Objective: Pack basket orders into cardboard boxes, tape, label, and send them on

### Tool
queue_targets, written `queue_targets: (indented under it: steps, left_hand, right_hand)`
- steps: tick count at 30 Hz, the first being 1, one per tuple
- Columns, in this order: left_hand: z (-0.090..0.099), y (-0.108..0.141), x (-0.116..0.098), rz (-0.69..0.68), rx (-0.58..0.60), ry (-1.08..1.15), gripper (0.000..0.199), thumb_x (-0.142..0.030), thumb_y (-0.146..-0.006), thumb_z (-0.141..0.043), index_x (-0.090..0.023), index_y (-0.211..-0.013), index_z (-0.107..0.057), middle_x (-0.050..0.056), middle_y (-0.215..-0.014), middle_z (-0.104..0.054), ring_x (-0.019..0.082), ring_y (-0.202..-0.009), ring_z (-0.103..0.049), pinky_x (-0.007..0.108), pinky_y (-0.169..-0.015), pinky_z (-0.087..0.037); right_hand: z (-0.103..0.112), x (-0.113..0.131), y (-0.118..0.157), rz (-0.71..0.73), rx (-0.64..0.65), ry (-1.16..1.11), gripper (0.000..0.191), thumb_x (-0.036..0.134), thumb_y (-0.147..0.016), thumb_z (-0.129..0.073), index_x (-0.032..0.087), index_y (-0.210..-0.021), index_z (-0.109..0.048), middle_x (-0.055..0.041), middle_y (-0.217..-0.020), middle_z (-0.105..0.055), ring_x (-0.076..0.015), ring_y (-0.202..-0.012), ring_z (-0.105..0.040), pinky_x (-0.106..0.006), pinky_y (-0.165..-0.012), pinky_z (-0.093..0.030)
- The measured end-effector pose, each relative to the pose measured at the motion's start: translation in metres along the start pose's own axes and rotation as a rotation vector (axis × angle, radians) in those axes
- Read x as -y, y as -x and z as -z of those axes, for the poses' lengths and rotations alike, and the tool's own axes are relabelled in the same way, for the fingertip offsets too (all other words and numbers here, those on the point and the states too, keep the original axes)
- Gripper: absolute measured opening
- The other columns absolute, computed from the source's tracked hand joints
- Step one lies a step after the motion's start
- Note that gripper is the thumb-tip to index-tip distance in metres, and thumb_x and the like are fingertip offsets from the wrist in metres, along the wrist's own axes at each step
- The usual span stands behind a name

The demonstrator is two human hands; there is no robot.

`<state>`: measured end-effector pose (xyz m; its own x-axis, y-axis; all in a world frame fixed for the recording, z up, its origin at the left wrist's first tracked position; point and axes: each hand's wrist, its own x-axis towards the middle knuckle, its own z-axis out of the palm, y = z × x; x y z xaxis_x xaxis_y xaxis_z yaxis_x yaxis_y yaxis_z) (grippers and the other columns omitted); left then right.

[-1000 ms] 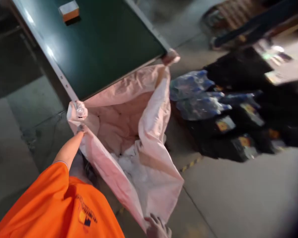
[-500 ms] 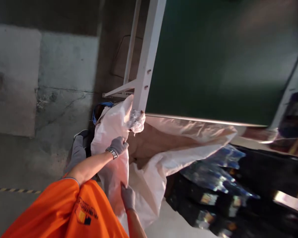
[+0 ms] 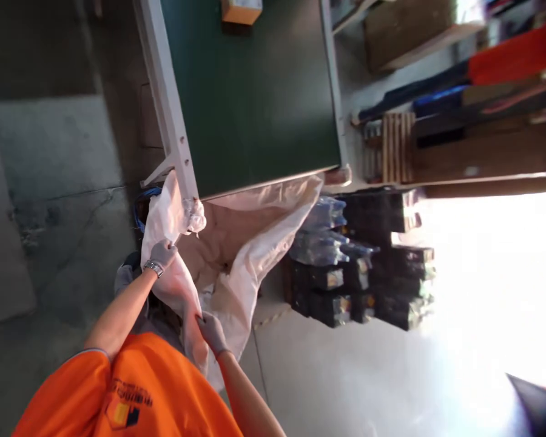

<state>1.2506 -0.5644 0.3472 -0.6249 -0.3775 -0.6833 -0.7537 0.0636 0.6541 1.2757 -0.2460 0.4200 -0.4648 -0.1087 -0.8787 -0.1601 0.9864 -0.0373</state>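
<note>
A large white sack (image 3: 246,273) hangs with its mouth spread at the end of a green-topped conveyor (image 3: 259,103). My left hand (image 3: 162,254), in a grey glove with a metal watch at the wrist, is closed on the sack's rim near the conveyor's corner. Lower down, my right hand (image 3: 212,334), also gloved, grips the same rim. Clear crumpled plastic (image 3: 195,215) is bunched at the white frame's corner, just above my left hand. The bottom of the sack's inside is hidden by folds.
An orange-and-white box (image 3: 241,11) lies on the conveyor's far part. Black stacked packs (image 3: 359,279) with clear plastic stand on the floor to the right. Beyond are a wooden pallet (image 3: 398,147) and a blurred person in orange (image 3: 519,54).
The view has swung right, so conveyor, sack and hands sit further left. The box, pallet and other person have come into view. Both hands still hold the sack's rim.
</note>
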Motion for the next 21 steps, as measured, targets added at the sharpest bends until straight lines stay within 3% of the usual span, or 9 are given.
queue_targets:
  steps: [3, 6, 9, 11, 15, 18, 21]
  left_hand:
    - [0.001, 0.0, 0.004, 0.028, -0.048, -0.084, 0.028, -0.022, -0.098, -0.062, -0.023, -0.07, -0.057, 0.005, -0.073, -0.063, 0.021, -0.075, -0.054, 0.035, -0.074, -0.033]
    - [-0.003, 0.001, 0.0, -0.055, -0.129, -0.101, 0.032, -0.019, -0.094, -0.061, -0.024, -0.066, -0.046, 0.001, -0.067, -0.055, 0.018, -0.07, -0.05, 0.033, -0.073, -0.033]
    - [-0.01, 0.0, -0.008, -0.134, -0.216, -0.092, 0.031, -0.018, -0.093, -0.061, -0.024, -0.067, -0.044, 0.0, -0.067, -0.054, 0.017, -0.069, -0.049, 0.031, -0.073, -0.035]
    - [-0.014, -0.004, -0.014, -0.109, -0.251, -0.127, 0.03, -0.02, -0.093, -0.061, -0.024, -0.068, -0.046, 0.0, -0.068, -0.055, 0.017, -0.069, -0.05, 0.03, -0.073, -0.035]
    - [-0.011, -0.015, -0.02, -0.043, -0.251, -0.316, 0.029, -0.025, -0.094, -0.062, -0.024, -0.068, -0.05, 0.002, -0.068, -0.059, 0.019, -0.071, -0.052, 0.032, -0.072, -0.034]
    - [-0.001, -0.017, -0.022, -0.043, -0.256, -0.459, 0.026, -0.03, -0.097, -0.06, -0.023, -0.072, -0.059, 0.007, -0.076, -0.068, 0.024, -0.079, -0.062, 0.033, -0.075, -0.038]
    - [0.007, -0.01, -0.025, -0.043, -0.271, -0.567, 0.025, -0.034, -0.1, -0.056, -0.02, -0.086, -0.072, 0.014, -0.094, -0.078, 0.031, -0.096, -0.071, 0.036, -0.082, -0.048]
  right_hand:
    - [-0.017, -0.004, -0.008, -0.011, -0.037, -0.089, 0.031, 0.032, -0.097, -0.051, 0.019, -0.081, -0.073, -0.0092, -0.087, -0.083, -0.0276, -0.091, -0.075, -0.028, -0.075, -0.047]
    - [-0.025, -0.006, -0.018, -0.018, -0.102, -0.167, 0.032, 0.031, -0.097, -0.053, 0.017, -0.092, -0.082, -0.0144, -0.098, -0.086, -0.0275, -0.093, -0.076, -0.028, -0.079, -0.05]
    - [-0.027, -0.014, -0.027, 0.052, -0.2, -0.284, 0.033, 0.033, -0.097, -0.059, 0.016, -0.103, -0.085, -0.0168, -0.109, -0.087, -0.0288, -0.097, -0.078, -0.032, -0.086, -0.054]
    - [-0.03, -0.026, -0.027, 0.132, -0.255, -0.424, 0.034, 0.039, -0.092, -0.069, 0.018, -0.112, -0.086, -0.0148, -0.115, -0.086, -0.03, -0.101, -0.079, -0.035, -0.091, -0.058]
    - [-0.05, -0.059, -0.011, 0.188, -0.346, -0.693, 0.059, 0.055, -0.084, -0.081, 0.02, -0.132, -0.082, -0.014, -0.131, -0.085, -0.034, -0.118, -0.079, -0.045, -0.108, -0.061]
    - [-0.08, -0.088, 0.011, 0.126, -0.489, -0.866, 0.061, 0.064, -0.092, -0.069, 0.016, -0.127, -0.083, -0.0181, -0.131, -0.085, -0.0358, -0.123, -0.079, -0.05, -0.114, -0.06]
    - [-0.118, -0.122, 0.04, -0.022, -0.706, -1.017, 0.059, 0.068, -0.094, -0.062, 0.017, -0.112, -0.086, -0.0175, -0.117, -0.088, -0.0348, -0.111, -0.081, -0.048, -0.106, -0.062]
